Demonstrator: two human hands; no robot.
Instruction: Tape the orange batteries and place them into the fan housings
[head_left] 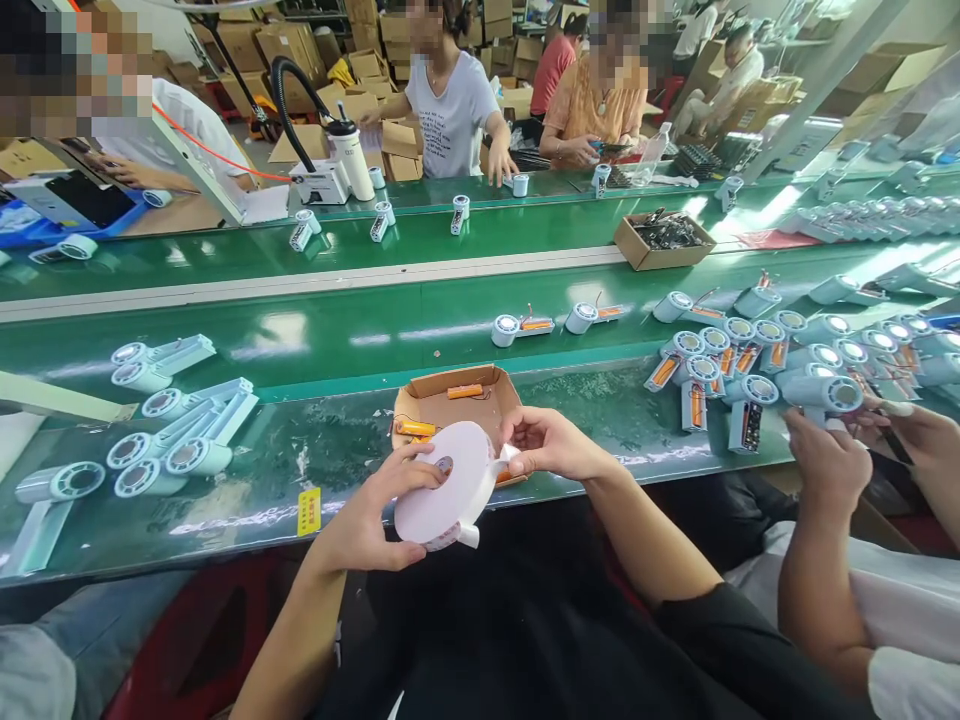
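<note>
Well, my left hand point(375, 510): half curled around the roll point(469, 485), fingers across its white face and into the core hole, thumb at the near edge.
My right hand point(555, 447): closed to a pinch, thumb and fingertips on a white strip point(503, 459) at the roll's right edge.
Roll: tilted between my hands, in front of the box and hiding part of it; a white tab sticks out at its lower edge.
Box point(501, 388): shallow cardboard, just beyond the roll, on the bench point(262, 490).
Cells point(465, 391): orange, one in the far part of the box, another at its left; more orange shows beneath my right hand.
Yellow label point(309, 511): on the bench, left of my left hand.
Left shells point(199, 457): pale blue, lying in a loose group.
Right shells point(697, 368): crowded together, several with orange in the handles.
Co-worker's hand point(829, 455): at my right, gripping one more shell point(820, 391).
Belt point(375, 335): green, beyond the bench, two shells spaced along it ahead of me.
Carton point(660, 258): farther off, full of black parts.
</note>
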